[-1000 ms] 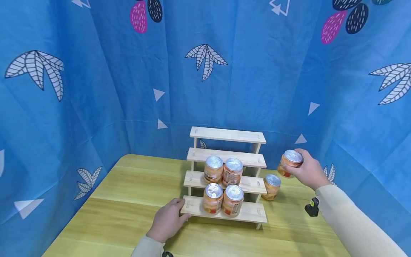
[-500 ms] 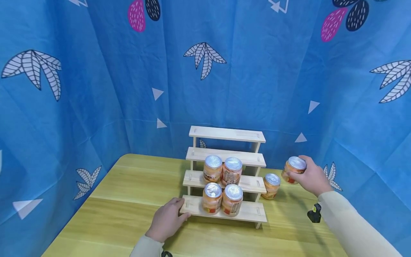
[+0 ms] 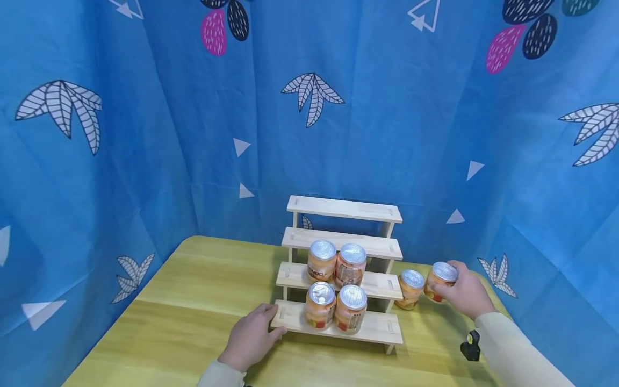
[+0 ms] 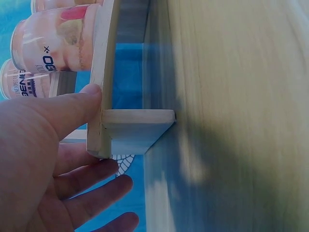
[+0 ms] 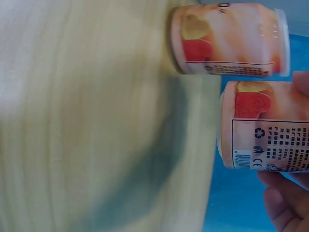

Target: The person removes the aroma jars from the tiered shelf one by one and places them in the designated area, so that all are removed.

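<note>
My right hand (image 3: 468, 294) holds an orange-labelled can (image 5: 270, 125) with a silver lid by its sides, upright and close over the table. A matching can (image 3: 409, 291) stands on the table just left of it, beside the wooden stepped display shelf (image 3: 379, 329). On the left end of the shelf's lowest step, my left hand (image 3: 250, 337) pinches the board between thumb (image 4: 89, 99) and forefinger, the other fingers loosely bent below. Two cans (image 3: 319, 313) stand side by side on that lowest step. Another pair (image 3: 321, 264) stands on the second step.
Several pale wooden steps rise toward the back, where the top board (image 3: 344, 208) bears no cans. A yellow wood-grain table (image 3: 193, 301) lies beneath. Blue patterned cloth (image 3: 387, 118) hangs behind it and along both sides.
My right hand has lowered the can toward the table, beside the standing can. My left hand keeps its place on the shelf. The head view has shifted slightly.
</note>
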